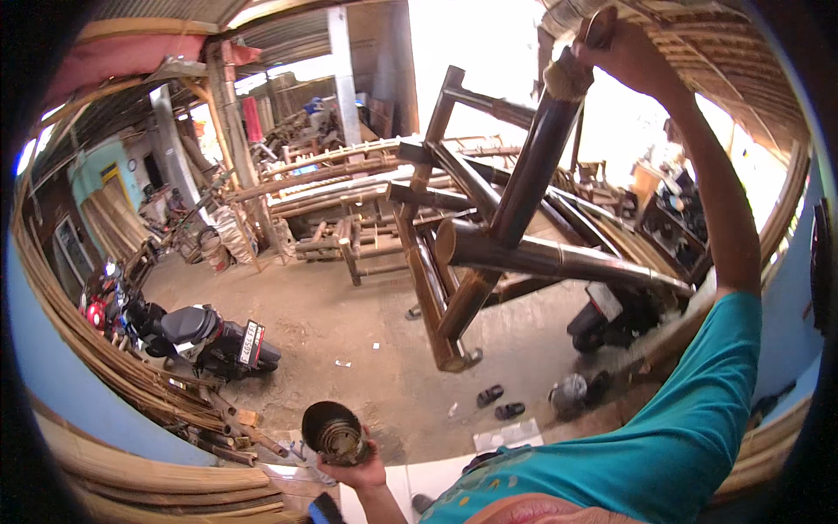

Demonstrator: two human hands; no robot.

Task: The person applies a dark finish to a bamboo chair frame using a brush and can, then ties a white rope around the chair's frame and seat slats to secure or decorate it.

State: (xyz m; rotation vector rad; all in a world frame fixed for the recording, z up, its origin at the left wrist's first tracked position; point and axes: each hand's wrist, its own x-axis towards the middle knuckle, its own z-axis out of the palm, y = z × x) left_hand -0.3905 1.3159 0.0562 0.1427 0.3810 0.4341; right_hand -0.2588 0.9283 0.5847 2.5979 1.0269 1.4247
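Observation:
My left hand (360,472) is wrapped round an open can (335,430) with dark, stained inner walls, held low in front of me. Stretched up at the upper right, my right hand (624,54) grips a paintbrush (567,77). Its pale bristles lie against the upper end of a thick dark bamboo pole (541,162). That pole belongs to a glossy brown bamboo frame (559,258), whose poles cross and join at angles. The frame's lower corner (452,354) points toward me. How much liquid the can holds I cannot tell.
Motorcycles stand at the left (214,336) and behind the frame at the right (602,314). Sandals (499,402) lie on the floor. Bundled bamboo strips (157,476) line the lower left. A bamboo rack (349,188) with long poles stands farther back.

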